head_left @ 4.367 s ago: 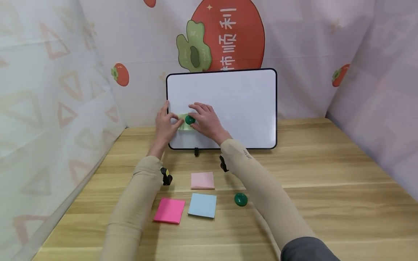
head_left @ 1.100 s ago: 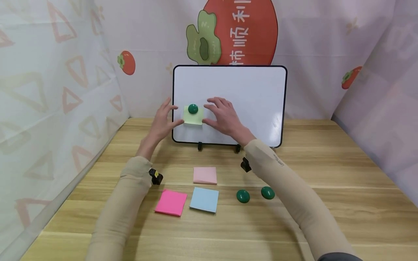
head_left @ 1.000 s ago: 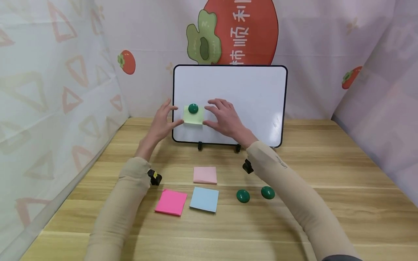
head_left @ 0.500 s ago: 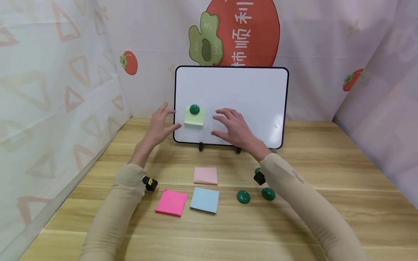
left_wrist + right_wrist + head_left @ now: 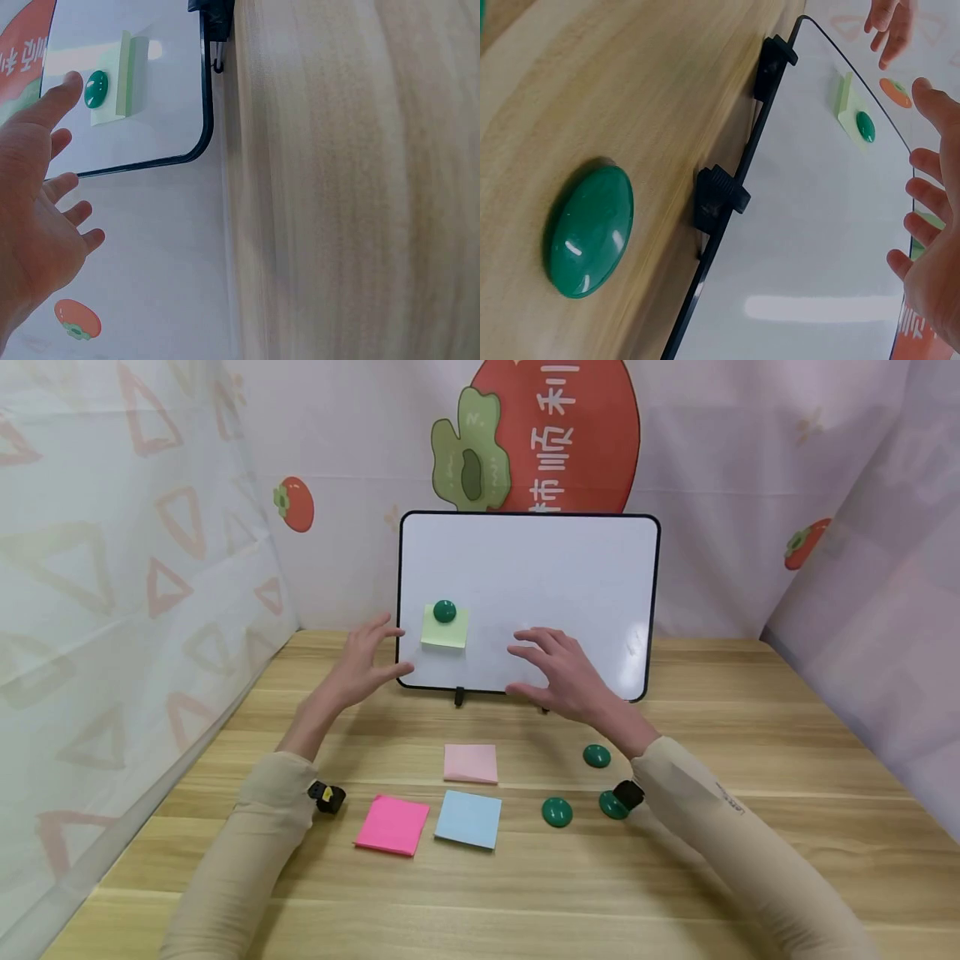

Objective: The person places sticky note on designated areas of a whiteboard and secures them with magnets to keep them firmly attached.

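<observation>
A whiteboard (image 5: 555, 577) with a black frame stands upright at the back of the table. On its left part a pale green sticky note (image 5: 444, 633) lies under a round green magnet (image 5: 445, 611). My left hand (image 5: 358, 667), fingers spread, is near the board's lower left edge and holds nothing. My right hand (image 5: 566, 677), also empty with fingers parted, hovers before the board's lower middle. The left wrist view shows the note (image 5: 109, 105) with its lower edge lifting off the board. In the right wrist view a green magnet (image 5: 592, 231) lies on the wood.
On the wooden table (image 5: 480, 902) lie a light pink pad (image 5: 470, 763), a bright pink pad (image 5: 393, 825) and a blue pad (image 5: 468, 819). Three green magnets, one of them (image 5: 557, 812) nearest the blue pad, lie to the right. Black clips (image 5: 718, 199) support the board's lower edge.
Both hands have left the note and magnet, which stay on the board. They have drawn back toward the table and apart, the right hand moving rightward. The magnets by the right sleeve have come into view.
</observation>
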A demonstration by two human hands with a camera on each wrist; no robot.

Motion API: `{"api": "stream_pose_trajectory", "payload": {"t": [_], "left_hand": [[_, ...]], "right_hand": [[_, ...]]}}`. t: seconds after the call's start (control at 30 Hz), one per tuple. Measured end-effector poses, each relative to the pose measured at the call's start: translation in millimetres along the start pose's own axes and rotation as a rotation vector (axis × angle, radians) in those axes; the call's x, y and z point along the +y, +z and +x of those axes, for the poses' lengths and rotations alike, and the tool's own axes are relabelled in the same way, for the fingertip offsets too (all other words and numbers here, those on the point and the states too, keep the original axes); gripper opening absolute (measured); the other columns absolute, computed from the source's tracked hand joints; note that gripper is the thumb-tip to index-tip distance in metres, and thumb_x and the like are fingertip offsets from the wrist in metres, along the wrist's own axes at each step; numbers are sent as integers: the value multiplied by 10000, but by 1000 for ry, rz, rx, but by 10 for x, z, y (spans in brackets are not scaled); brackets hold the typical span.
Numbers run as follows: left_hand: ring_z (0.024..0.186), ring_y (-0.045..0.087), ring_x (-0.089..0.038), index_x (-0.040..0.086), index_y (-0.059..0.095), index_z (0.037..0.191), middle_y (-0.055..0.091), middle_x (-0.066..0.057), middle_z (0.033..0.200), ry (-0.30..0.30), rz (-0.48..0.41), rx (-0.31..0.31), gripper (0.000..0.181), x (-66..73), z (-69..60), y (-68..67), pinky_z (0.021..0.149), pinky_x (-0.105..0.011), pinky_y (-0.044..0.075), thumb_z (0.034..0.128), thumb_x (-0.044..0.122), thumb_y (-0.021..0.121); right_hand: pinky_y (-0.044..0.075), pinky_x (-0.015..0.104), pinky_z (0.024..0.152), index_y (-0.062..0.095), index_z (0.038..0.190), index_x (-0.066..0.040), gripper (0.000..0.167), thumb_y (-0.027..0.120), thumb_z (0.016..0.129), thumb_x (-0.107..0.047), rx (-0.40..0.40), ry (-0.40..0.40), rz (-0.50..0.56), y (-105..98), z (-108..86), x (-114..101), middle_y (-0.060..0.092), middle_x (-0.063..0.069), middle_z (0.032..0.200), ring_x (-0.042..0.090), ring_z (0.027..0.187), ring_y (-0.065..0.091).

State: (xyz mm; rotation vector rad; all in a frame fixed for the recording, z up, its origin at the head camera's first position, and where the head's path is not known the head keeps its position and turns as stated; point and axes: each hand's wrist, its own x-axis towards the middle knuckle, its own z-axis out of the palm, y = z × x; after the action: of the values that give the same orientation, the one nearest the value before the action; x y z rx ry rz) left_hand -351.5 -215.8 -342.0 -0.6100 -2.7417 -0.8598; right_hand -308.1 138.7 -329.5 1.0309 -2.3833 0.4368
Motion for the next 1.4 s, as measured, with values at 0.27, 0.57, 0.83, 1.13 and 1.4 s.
{"api": "stream_pose_trajectory", "payload": {"t": [0.27,0.57,0.83,1.13,1.4], "left_hand": [[1515,136,-408,78,447,1451,169,-170,1653,20,-44,-116,719,6,-140,21,1188,-643,160,891,436,720],[1527,120,-373,122,428,1471,149,-115,1665,-1,-70,-268,751,81,-250,20,1196,-629,155,874,465,728],[1529,103,-370,152,427,1478,135,-98,1670,7,-59,-350,717,163,-361,48,1187,-645,155,887,431,720],[1519,128,-400,151,420,1492,138,-131,1665,60,-27,-462,800,292,-570,58,1171,-662,188,842,474,756],[1509,138,-447,192,365,1532,113,-157,1667,57,90,-649,985,407,-735,84,1156,-685,192,727,500,843]], "right_hand": [[359,580,1082,608,1338,-86,598,783,843,-372,-32,-15,42,-48,-190,-29,524,140,1437,348,1347,436],[350,596,1091,604,1339,-78,633,810,816,-367,-76,-3,72,-88,-387,-61,515,152,1437,361,1348,434],[363,607,1072,592,1351,-90,643,814,810,-356,-106,-11,81,-69,-569,-84,511,145,1440,367,1337,440],[372,589,1081,560,1396,-105,667,778,841,-404,-170,18,114,-126,-738,-161,475,101,1477,344,1368,410],[420,552,1069,541,1415,-117,669,764,854,-406,-240,16,154,-181,-847,-211,466,80,1481,303,1369,402]]}}
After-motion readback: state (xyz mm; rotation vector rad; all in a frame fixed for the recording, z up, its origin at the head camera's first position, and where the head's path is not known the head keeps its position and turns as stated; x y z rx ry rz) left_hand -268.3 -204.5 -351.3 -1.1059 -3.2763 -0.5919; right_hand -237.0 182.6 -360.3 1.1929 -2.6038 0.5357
